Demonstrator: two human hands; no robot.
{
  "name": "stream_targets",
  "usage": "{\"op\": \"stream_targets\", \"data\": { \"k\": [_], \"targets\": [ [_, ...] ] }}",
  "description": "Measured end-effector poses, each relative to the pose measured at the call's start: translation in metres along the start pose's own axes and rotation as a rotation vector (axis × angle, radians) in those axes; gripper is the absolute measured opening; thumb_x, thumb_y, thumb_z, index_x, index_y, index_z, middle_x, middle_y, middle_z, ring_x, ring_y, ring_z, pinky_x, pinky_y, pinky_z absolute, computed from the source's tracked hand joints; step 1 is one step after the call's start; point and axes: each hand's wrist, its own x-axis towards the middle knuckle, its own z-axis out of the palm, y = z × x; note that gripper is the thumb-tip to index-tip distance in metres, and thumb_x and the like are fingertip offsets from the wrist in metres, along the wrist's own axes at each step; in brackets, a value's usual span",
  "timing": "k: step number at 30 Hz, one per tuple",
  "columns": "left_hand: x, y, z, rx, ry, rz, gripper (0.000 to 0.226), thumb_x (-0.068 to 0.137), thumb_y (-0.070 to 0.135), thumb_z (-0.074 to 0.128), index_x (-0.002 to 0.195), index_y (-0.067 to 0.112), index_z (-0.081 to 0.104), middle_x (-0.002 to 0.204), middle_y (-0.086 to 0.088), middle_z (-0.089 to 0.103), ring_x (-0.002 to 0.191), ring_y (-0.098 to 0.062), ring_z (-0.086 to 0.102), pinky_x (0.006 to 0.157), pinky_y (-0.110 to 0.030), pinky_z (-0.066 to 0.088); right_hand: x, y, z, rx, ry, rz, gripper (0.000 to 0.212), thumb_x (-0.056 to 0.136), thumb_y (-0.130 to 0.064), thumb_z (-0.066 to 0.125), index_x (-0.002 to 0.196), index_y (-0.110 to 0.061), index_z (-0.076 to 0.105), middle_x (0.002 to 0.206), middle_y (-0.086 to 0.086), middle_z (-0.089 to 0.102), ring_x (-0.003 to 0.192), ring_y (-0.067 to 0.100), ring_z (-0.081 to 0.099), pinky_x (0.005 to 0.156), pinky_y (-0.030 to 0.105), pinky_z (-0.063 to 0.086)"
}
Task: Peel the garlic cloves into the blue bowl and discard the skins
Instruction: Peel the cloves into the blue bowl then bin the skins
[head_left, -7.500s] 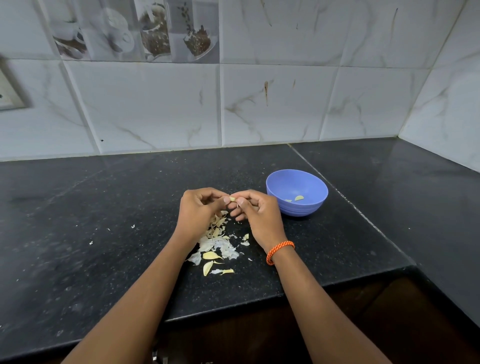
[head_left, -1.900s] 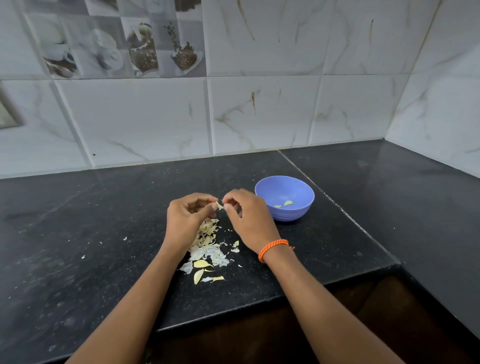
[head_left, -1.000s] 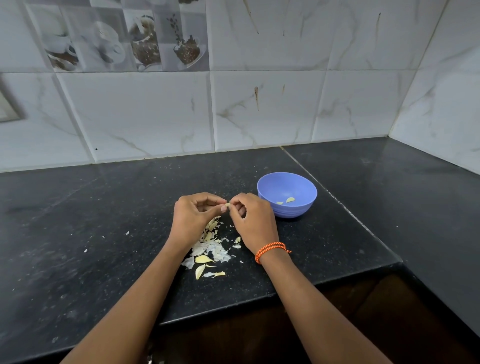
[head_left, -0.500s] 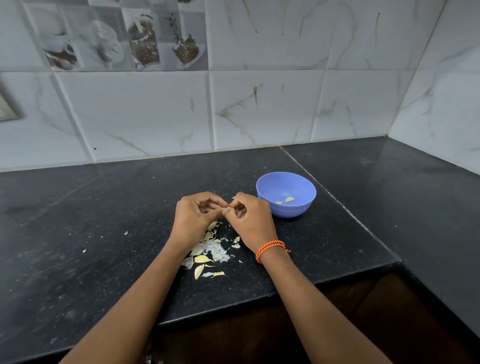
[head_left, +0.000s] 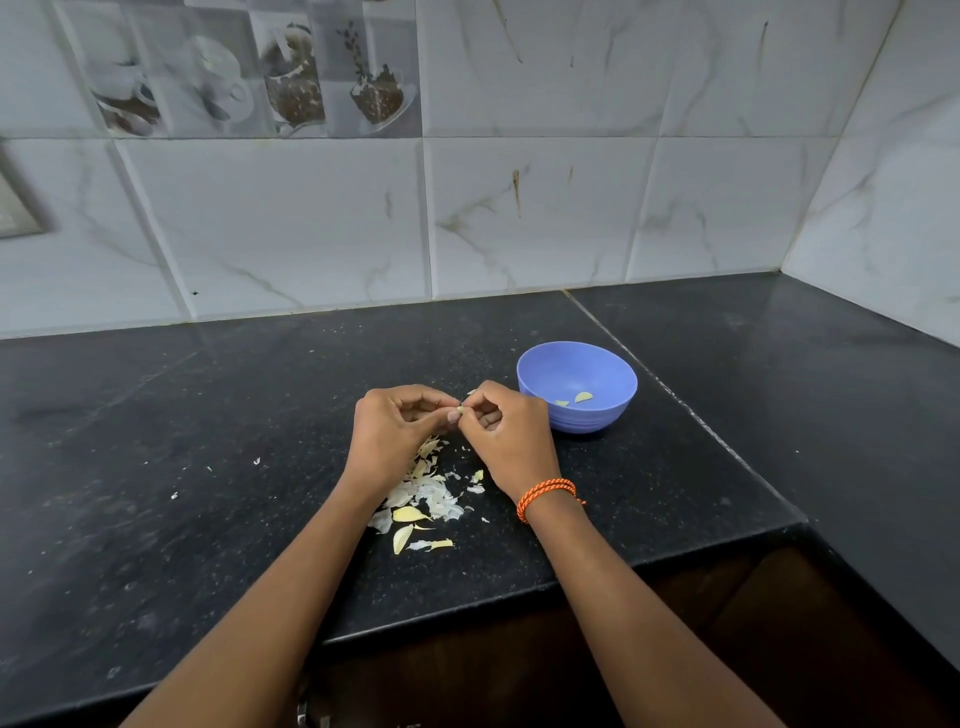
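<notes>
Two peeled cloves (head_left: 583, 397) already lay in the bowl (head_left: 597, 415), and skins (head_left: 426, 493) were heaped on the counter (head_left: 208, 467), undiscarded. I had both hands at one clove (head_left: 459, 410): left hand (head_left: 395, 431) and right hand (head_left: 506, 431) each pinched it, probably stripping skin, just left of the bowl.

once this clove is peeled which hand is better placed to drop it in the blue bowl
Right, probably. The right hand sits beside the blue bowl, while the left hand is farther away over the skins. Both pinch the clove.
</notes>
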Motion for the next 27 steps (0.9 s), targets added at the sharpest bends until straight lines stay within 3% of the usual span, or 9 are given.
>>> {"op": "stream_targets", "data": {
  "k": [6,10,17,21,27],
  "targets": [
    [-0.0011,0.0025,0.0002,0.065,0.013,0.036,0.012,0.09,0.005,0.084,0.093,0.016,0.085,0.088,0.003,0.083,0.084,-0.016,0.081,0.079,-0.027,0.066,-0.001,-0.0017,-0.0001,-0.094,-0.031,0.004,0.016,0.095,-0.031,0.077,0.088,-0.018,0.074,0.073,-0.006,0.072,0.069,0.007,0.068,0.067,0.03,0.063],
    [-0.0028,0.0036,0.0029,0.135,0.017,0.058,0.015,0.089,0.001,0.084,0.095,0.015,0.086,0.086,0.01,0.082,0.083,-0.007,0.08,0.076,-0.017,0.062,-0.0009,-0.0028,-0.0011,-0.118,-0.025,0.007,0.015,0.09,-0.024,0.079,0.079,-0.018,0.071,0.065,-0.005,0.068,0.063,0.01,0.065,0.064,0.035,0.061],
    [-0.0016,-0.0012,0.0021,0.25,0.012,0.12,0.013,0.089,0.004,0.085,0.097,0.014,0.087,0.091,0.008,0.082,0.083,-0.005,0.079,0.079,-0.023,0.064,-0.0014,-0.0002,-0.0013,-0.119,-0.04,-0.004,0.016,0.088,-0.019,0.08,0.076,-0.015,0.071,0.059,-0.003,0.065,0.057,0.012,0.061,0.06,0.031,0.056],
    [-0.0018,-0.0001,0.003,0.239,0.011,0.122,0.013,0.09,0.006,0.085,0.098,0.014,0.087,0.092,0.008,0.083,0.085,-0.006,0.079,0.081,-0.028,0.066,0.0009,0.0041,0.0006,-0.068,-0.048,0.023,0.015,0.09,-0.02,0.08,0.079,-0.015,0.071,0.062,0.0,0.068,0.059,0.017,0.069,0.063,0.042,0.062],
    [-0.0019,0.0007,-0.0024,0.108,0.04,0.069,0.008,0.091,0.012,0.086,0.097,0.016,0.085,0.09,0.002,0.083,0.086,-0.019,0.082,0.085,-0.047,0.067,-0.0016,0.0013,-0.0004,0.129,-0.046,0.081,0.011,0.098,-0.016,0.074,0.089,-0.008,0.075,0.069,0.0,0.074,0.061,0.012,0.074,0.067,0.045,0.066]
  ]
}}
